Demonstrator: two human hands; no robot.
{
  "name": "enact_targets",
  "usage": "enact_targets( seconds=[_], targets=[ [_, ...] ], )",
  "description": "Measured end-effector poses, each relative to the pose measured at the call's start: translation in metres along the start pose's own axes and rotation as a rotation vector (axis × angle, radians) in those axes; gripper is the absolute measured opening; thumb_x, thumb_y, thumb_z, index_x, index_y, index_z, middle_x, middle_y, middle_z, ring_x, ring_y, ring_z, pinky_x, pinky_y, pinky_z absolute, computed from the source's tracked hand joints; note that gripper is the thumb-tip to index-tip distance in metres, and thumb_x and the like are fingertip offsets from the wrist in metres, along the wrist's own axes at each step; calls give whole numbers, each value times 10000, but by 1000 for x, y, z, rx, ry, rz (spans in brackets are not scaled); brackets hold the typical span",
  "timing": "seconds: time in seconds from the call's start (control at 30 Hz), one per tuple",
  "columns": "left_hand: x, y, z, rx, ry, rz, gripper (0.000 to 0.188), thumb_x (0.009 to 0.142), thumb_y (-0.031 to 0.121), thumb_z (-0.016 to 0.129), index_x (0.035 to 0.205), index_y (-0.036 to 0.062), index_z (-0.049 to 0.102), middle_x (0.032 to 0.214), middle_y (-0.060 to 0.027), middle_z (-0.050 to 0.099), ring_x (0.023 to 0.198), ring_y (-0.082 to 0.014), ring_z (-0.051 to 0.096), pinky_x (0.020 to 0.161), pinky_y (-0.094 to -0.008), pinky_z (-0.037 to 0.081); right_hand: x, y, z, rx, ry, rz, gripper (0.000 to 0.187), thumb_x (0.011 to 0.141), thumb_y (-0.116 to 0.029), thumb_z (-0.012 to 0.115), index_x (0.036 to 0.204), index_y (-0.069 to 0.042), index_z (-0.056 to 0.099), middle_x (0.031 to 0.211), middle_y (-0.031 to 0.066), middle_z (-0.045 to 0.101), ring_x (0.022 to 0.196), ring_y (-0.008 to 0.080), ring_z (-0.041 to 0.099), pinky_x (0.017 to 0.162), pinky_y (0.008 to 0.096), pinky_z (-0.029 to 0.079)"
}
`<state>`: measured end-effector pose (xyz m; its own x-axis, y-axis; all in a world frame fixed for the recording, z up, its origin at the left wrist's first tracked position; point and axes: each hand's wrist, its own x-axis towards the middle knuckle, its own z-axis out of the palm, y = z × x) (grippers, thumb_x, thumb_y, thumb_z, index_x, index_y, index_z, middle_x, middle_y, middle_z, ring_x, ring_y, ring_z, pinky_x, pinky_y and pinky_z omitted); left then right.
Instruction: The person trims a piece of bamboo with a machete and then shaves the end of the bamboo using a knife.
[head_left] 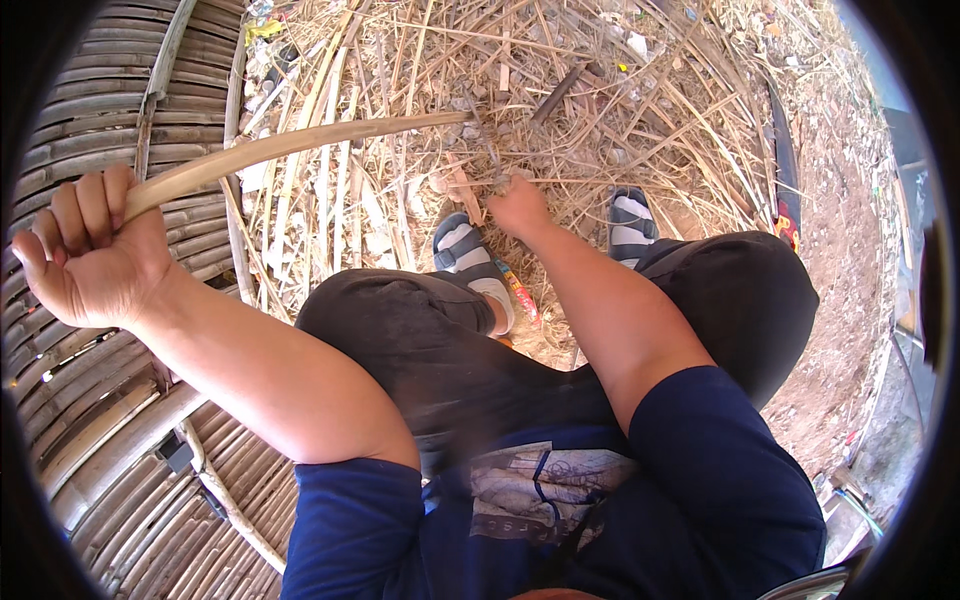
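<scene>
Left hand (95,250): gripping one end of a wooden strip (300,142).
Right hand (520,207): clutching something too indistinct to name.
Strip: stretching across the littered ground's (840,290) left edge.

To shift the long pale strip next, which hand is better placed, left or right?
Probably the left: the left hand grips the near end of the strip, while the right hand is off it, seemingly busy holding a thin tool.
</scene>
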<state>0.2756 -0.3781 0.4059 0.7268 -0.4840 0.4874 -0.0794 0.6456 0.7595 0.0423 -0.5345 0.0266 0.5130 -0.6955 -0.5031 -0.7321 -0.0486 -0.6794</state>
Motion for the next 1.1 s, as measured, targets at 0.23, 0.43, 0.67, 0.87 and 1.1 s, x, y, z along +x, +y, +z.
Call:
enact_targets(
  seconds=[0.23,0.43,0.67,0.87,1.1],
  targets=[
    [-13,-7,57,137,222,87,388,656,141,625,545,189,256,539,34,184,481,-115,186,530,-277,205,0,30,4,-74,15,-5,483,791,-241,655,1149,74,572,1016,312,672,973,442,664,874,477,531],
    [-12,-21,76,314,367,218,436,667,103,603,574,185,185,570,22,128,493,-121,170,510,-294,190,1,29,1,-109,-64,131,519,787,-215,651,1213,69,565,1044,316,670,1004,417,668,889,466,535],
    [-14,-18,78,361,420,246,413,675,96,591,583,183,198,578,21,135,486,-125,160,505,-296,183,-9,52,4,-109,18,19,555,796,-203,650,1287,35,551,1012,290,681,970,420,670,858,446,545],
    [-16,-21,87,334,414,239,395,707,102,593,600,178,220,591,18,143,497,-124,171,501,-300,187,-3,33,-3,449,-258,389,524,844,-149,626,1344,-18,541,757,92,636,607,236,607,518,377,496],
    [-13,-11,64,424,457,270,405,733,124,623,615,163,238,601,15,156,498,-125,170,500,-303,199,-13,24,-11,586,-248,375,449,823,-139,642,1246,0,588,676,60,590,530,192,557,467,346,465]
  ],
)
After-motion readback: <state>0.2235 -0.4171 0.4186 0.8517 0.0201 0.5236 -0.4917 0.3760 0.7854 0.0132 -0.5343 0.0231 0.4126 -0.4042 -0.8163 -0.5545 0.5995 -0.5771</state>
